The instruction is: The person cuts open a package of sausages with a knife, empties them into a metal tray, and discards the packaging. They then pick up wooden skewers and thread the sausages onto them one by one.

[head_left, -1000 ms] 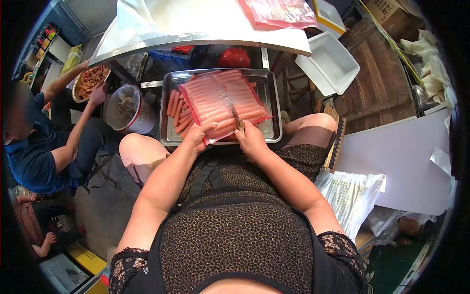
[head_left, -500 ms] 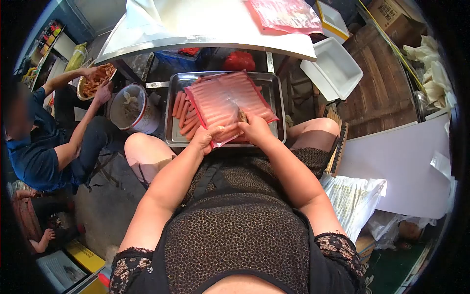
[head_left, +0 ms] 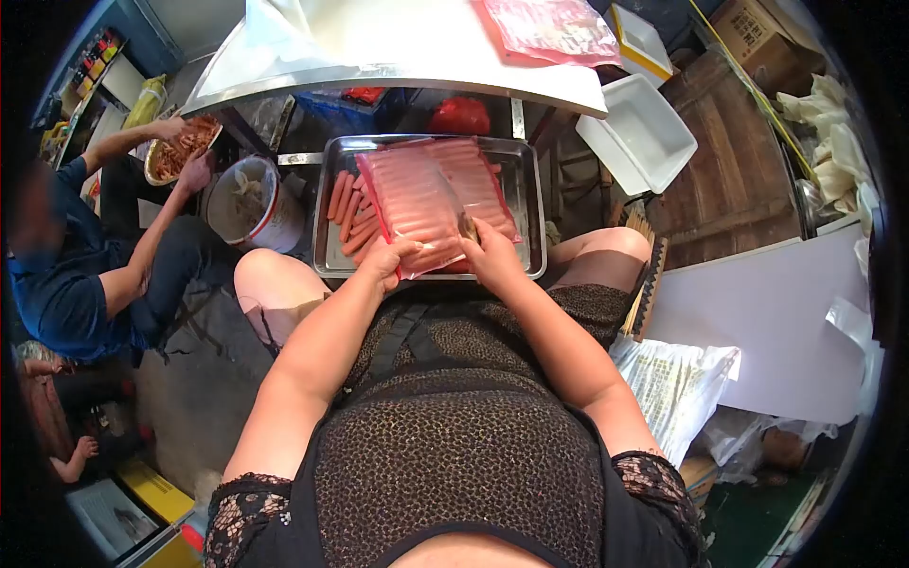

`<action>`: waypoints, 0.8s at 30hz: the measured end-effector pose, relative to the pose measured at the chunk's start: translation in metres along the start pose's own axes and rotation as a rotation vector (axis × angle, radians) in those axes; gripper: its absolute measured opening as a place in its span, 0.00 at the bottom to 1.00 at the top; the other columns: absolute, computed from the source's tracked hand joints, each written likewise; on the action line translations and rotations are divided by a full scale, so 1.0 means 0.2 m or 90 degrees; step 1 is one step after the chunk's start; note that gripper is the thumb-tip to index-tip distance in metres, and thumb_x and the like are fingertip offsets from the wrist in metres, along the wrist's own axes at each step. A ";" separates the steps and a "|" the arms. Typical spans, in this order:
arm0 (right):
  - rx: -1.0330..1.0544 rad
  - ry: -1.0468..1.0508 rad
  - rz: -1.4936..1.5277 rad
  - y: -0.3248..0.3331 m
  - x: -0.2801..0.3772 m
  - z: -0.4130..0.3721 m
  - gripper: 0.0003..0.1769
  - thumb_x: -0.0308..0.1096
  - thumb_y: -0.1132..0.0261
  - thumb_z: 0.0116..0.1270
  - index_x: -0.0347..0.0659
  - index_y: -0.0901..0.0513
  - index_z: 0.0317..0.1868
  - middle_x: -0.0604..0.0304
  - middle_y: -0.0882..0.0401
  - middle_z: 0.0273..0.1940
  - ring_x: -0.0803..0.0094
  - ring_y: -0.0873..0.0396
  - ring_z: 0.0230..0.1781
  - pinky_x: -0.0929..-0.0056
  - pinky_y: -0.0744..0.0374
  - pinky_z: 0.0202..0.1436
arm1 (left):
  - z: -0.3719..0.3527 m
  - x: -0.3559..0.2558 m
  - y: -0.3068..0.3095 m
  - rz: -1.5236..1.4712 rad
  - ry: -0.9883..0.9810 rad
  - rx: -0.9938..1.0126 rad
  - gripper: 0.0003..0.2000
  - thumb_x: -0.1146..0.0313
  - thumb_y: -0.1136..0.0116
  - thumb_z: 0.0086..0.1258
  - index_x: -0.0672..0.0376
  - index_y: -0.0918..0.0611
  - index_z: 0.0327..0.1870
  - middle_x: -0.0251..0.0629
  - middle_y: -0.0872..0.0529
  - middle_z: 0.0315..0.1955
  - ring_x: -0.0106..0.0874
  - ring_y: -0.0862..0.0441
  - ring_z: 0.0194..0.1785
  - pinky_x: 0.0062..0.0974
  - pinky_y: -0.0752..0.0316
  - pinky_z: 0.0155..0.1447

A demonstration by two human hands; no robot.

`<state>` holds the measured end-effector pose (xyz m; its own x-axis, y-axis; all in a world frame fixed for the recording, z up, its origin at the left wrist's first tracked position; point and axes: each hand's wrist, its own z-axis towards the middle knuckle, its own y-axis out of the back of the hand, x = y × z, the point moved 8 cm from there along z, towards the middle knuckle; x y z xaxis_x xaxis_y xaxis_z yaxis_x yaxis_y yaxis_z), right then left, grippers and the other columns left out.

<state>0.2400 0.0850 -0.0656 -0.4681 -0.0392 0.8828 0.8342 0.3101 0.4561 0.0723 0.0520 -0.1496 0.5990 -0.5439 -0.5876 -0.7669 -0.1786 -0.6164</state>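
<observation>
A clear plastic packet of pink sausages (head_left: 417, 199) lies across a steel tray (head_left: 526, 204) resting on my knees. My left hand (head_left: 385, 260) pinches the packet's near corner. My right hand (head_left: 492, 254) grips a small knife (head_left: 466, 225), its blade pressed into the packet near the front edge. Several loose sausages (head_left: 348, 210) lie in the tray to the left of the packet.
A steel-edged white table (head_left: 398, 47) stands beyond the tray with another red packet (head_left: 554, 26) on it. White trays (head_left: 639, 128) sit at the right. At the left, a seated person in blue holds a bowl of food (head_left: 175, 151) beside a white bucket (head_left: 248, 204).
The knife blade has gone from standing above the packet to lying low against it. My left hand shifted slightly along the packet's near edge. The person at the left keeps handling the bowl.
</observation>
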 end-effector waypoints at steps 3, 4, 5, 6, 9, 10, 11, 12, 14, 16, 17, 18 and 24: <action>-0.018 0.052 -0.109 -0.03 -0.01 0.16 0.19 0.35 0.40 0.64 0.39 0.23 0.55 0.57 0.19 0.34 0.72 0.21 0.32 0.72 0.23 0.38 | 0.01 -0.02 -0.02 0.009 -0.051 0.068 0.26 0.79 0.44 0.58 0.70 0.31 0.62 0.51 0.21 0.54 0.40 0.20 0.56 0.36 0.22 0.58; -0.023 0.081 -0.057 -0.04 -0.01 0.19 0.20 0.36 0.39 0.63 0.38 0.24 0.54 0.58 0.18 0.32 0.72 0.21 0.28 0.71 0.23 0.33 | 0.00 -0.03 -0.02 0.025 -0.064 0.057 0.26 0.79 0.44 0.58 0.68 0.31 0.62 0.50 0.20 0.53 0.40 0.19 0.54 0.37 0.20 0.56; -0.022 0.082 -0.057 -0.04 -0.03 0.21 0.20 0.36 0.39 0.63 0.38 0.24 0.54 0.58 0.18 0.32 0.72 0.21 0.28 0.71 0.23 0.33 | -0.01 -0.04 -0.03 0.025 -0.066 0.057 0.26 0.79 0.44 0.58 0.68 0.31 0.62 0.50 0.20 0.53 0.40 0.19 0.54 0.37 0.20 0.56; -0.007 0.069 -0.087 -0.03 -0.01 0.21 0.19 0.35 0.40 0.64 0.37 0.24 0.54 0.59 0.19 0.30 0.73 0.21 0.24 0.72 0.23 0.29 | -0.01 -0.04 -0.02 0.033 -0.060 0.023 0.26 0.79 0.44 0.58 0.68 0.31 0.61 0.50 0.20 0.52 0.40 0.19 0.53 0.37 0.20 0.55; 0.023 0.053 -0.052 -0.04 -0.04 0.20 0.18 0.35 0.41 0.65 0.37 0.25 0.54 0.61 0.21 0.26 0.75 0.24 0.17 0.74 0.26 0.21 | 0.01 -0.01 0.03 0.020 -0.051 -0.002 0.26 0.79 0.43 0.59 0.67 0.31 0.61 0.50 0.19 0.51 0.40 0.18 0.52 0.37 0.20 0.54; 0.038 0.046 0.018 -0.06 -0.04 0.18 0.18 0.34 0.41 0.66 0.37 0.25 0.54 0.62 0.22 0.24 0.77 0.26 0.14 0.75 0.27 0.16 | 0.03 0.00 0.04 0.003 -0.044 0.005 0.26 0.78 0.43 0.59 0.66 0.31 0.62 0.50 0.19 0.51 0.40 0.18 0.52 0.37 0.19 0.53; 0.037 0.045 0.017 -0.05 -0.05 0.15 0.18 0.34 0.41 0.66 0.37 0.25 0.54 0.62 0.22 0.24 0.77 0.26 0.14 0.75 0.27 0.16 | 0.04 0.01 0.05 0.003 -0.042 0.006 0.26 0.78 0.43 0.59 0.66 0.31 0.62 0.50 0.19 0.51 0.40 0.18 0.52 0.37 0.19 0.53; 0.065 -0.044 0.051 -0.03 0.00 0.09 0.18 0.34 0.41 0.65 0.36 0.26 0.54 0.57 0.21 0.28 0.72 0.23 0.19 0.71 0.24 0.23 | 0.03 0.01 0.05 0.017 -0.029 -0.003 0.26 0.78 0.44 0.60 0.66 0.31 0.62 0.50 0.19 0.51 0.40 0.17 0.51 0.37 0.19 0.53; 0.080 -0.145 0.173 -0.06 0.00 0.00 0.20 0.33 0.41 0.66 0.35 0.28 0.56 0.56 0.21 0.29 0.75 0.24 0.17 0.72 0.25 0.18 | 0.01 0.00 0.03 0.033 -0.016 -0.011 0.26 0.78 0.44 0.60 0.67 0.32 0.62 0.51 0.19 0.50 0.40 0.17 0.50 0.37 0.19 0.53; 0.061 -0.139 0.188 -0.10 -0.01 -0.03 0.20 0.34 0.41 0.66 0.35 0.28 0.56 0.57 0.22 0.29 0.75 0.24 0.17 0.73 0.26 0.17 | -0.01 -0.01 -0.03 -0.052 -0.004 0.030 0.25 0.78 0.45 0.61 0.67 0.30 0.61 0.52 0.19 0.50 0.40 0.15 0.47 0.36 0.18 0.53; 0.045 -0.133 0.203 -0.11 -0.01 -0.02 0.20 0.34 0.41 0.66 0.35 0.28 0.57 0.58 0.22 0.28 0.76 0.25 0.17 0.73 0.27 0.15 | 0.00 -0.01 -0.02 -0.051 -0.007 0.032 0.25 0.78 0.45 0.61 0.67 0.30 0.61 0.52 0.19 0.50 0.40 0.15 0.47 0.36 0.18 0.53; 0.039 -0.140 0.155 -0.10 0.00 -0.01 0.20 0.34 0.41 0.65 0.34 0.28 0.56 0.53 0.19 0.31 0.66 0.19 0.24 0.66 0.21 0.25 | 0.02 0.00 0.00 -0.024 -0.002 0.021 0.24 0.78 0.45 0.61 0.67 0.29 0.61 0.53 0.19 0.51 0.40 0.16 0.48 0.37 0.19 0.54; -0.001 -0.032 -0.085 -0.15 -0.02 0.37 0.17 0.34 0.40 0.61 0.37 0.23 0.50 0.49 0.18 0.35 0.59 0.19 0.38 0.63 0.23 0.46 | 0.07 0.07 0.08 0.057 0.046 0.048 0.24 0.74 0.45 0.63 0.62 0.28 0.63 0.42 0.18 0.51 0.35 0.17 0.46 0.33 0.20 0.48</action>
<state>0.1954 0.1451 -0.0919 -0.5887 -0.0322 0.8077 0.7643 0.3032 0.5691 0.0727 0.0530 -0.1747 0.5088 -0.6128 -0.6046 -0.7953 -0.0657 -0.6027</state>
